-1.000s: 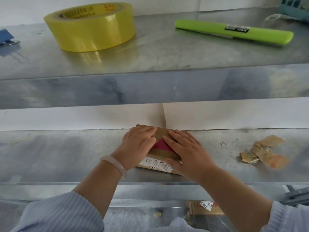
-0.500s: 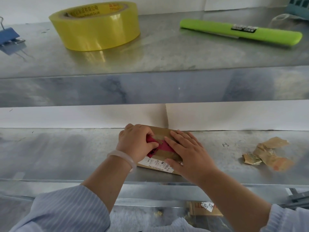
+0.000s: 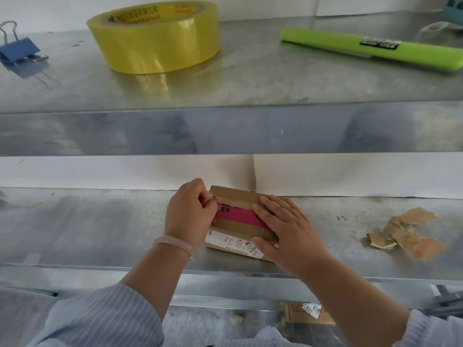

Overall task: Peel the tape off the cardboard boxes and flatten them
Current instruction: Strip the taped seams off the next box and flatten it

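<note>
Small brown cardboard box [image 3: 238, 216], light and stiff, sits mid-counter [image 3: 100, 229]; we pin it flat-fingered with our right hand [image 3: 283, 229] while our left hand [image 3: 190, 214] pinches its pink tape [image 3: 238, 216] end.

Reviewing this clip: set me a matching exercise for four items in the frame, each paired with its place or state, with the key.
Items:
1. yellow tape roll
2. crumpled tape scraps
3. left hand
4. right hand

States:
A. pinching the tape end at the cardboard box
B. on the upper shelf
C. flat on the box
D. on the lower shelf, right of the box

Pairs: 1-B, 2-D, 3-A, 4-C
</note>
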Demonstrator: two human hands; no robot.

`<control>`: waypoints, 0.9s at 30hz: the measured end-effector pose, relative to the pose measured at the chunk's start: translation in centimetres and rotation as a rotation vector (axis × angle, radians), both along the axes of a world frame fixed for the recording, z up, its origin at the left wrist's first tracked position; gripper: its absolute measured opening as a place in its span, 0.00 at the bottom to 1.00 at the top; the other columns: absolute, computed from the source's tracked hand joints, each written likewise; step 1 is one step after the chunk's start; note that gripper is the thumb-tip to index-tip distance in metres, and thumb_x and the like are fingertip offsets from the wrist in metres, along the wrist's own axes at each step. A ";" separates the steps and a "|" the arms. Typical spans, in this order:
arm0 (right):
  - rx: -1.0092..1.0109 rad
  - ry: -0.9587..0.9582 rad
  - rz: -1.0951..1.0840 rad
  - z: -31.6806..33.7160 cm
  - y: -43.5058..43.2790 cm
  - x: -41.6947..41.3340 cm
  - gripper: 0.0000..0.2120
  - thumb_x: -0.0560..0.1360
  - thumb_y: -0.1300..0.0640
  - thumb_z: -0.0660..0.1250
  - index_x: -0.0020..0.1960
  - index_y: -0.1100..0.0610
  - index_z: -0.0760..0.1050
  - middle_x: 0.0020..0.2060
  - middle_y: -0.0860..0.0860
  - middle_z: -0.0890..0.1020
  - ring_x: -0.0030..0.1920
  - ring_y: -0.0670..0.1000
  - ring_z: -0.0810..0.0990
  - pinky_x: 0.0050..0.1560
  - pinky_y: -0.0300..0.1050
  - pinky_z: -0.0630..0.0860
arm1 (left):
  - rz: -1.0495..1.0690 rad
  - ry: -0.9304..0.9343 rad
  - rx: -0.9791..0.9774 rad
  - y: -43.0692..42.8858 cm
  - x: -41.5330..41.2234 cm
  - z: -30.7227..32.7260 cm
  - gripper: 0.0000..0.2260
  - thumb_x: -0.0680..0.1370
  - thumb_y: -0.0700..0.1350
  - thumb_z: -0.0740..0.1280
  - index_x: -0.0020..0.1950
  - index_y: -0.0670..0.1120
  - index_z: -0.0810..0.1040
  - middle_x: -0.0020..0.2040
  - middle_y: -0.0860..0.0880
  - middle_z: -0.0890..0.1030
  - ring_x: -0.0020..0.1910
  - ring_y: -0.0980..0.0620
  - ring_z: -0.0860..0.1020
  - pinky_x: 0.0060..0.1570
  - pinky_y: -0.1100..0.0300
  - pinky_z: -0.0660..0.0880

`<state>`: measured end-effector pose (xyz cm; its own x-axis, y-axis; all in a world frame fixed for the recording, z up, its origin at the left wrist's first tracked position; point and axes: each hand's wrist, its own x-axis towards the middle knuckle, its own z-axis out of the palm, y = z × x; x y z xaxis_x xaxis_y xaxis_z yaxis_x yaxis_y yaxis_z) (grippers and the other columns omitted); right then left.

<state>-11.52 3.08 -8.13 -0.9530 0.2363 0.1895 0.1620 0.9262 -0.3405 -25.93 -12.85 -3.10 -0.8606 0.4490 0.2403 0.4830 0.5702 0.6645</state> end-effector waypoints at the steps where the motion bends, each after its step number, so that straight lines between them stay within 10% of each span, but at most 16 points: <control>1: -0.002 -0.001 0.001 0.0 0.0 0.0 0.34 0.73 0.32 0.51 0.75 0.44 0.61 0.76 0.43 0.61 0.76 0.43 0.52 0.76 0.44 0.43 | 0.019 0.035 0.022 -0.1 0.1 -0.2 0.13 0.71 0.33 0.66 0.34 0.46 0.65 0.33 0.53 0.71 0.34 0.67 0.73 0.29 0.72 0.69; 10: 0.005 0.029 -0.017 -0.2 -0.2 -0.2 0.33 0.73 0.33 0.53 0.74 0.46 0.65 0.75 0.45 0.64 0.76 0.45 0.56 0.76 0.45 0.47 | -0.223 0.422 -0.180 -1.0 -1.5 -0.6 0.08 0.70 0.39 0.71 0.38 0.49 0.74 0.39 0.56 0.75 0.41 0.55 0.73 0.43 0.55 0.75; 14: 0.017 0.047 -0.029 -0.2 -0.4 -0.2 0.33 0.73 0.34 0.55 0.73 0.47 0.67 0.73 0.46 0.67 0.75 0.47 0.60 0.76 0.48 0.51 | -0.260 0.325 -0.284 -1.4 -1.5 -0.3 0.10 0.75 0.58 0.64 0.41 0.57 0.82 0.41 0.62 0.78 0.48 0.58 0.71 0.54 0.56 0.67; 19: 0.035 0.070 -0.035 -0.4 -0.4 -0.3 0.32 0.73 0.34 0.56 0.72 0.48 0.68 0.72 0.47 0.69 0.74 0.47 0.62 0.75 0.49 0.54 | -0.214 0.077 -0.253 -0.8 -1.6 0.2 0.02 0.73 0.48 0.71 0.40 0.54 0.81 0.42 0.59 0.77 0.46 0.59 0.72 0.50 0.58 0.70; 23: 0.050 0.074 -0.035 -0.6 -0.5 -0.4 0.32 0.73 0.35 0.57 0.72 0.48 0.69 0.72 0.47 0.69 0.74 0.47 0.62 0.75 0.50 0.55 | -0.165 -0.070 -0.218 -0.4 -1.7 0.1 0.16 0.72 0.49 0.74 0.57 0.52 0.75 0.53 0.54 0.73 0.47 0.55 0.75 0.50 0.62 0.74; 27: 0.059 0.081 -0.032 -0.7 -0.5 -0.4 0.31 0.72 0.35 0.58 0.72 0.48 0.69 0.72 0.47 0.70 0.74 0.47 0.62 0.75 0.50 0.56 | -0.202 0.077 -0.405 -0.1 -1.5 0.2 0.04 0.75 0.50 0.70 0.46 0.51 0.78 0.45 0.55 0.74 0.46 0.53 0.74 0.46 0.62 0.69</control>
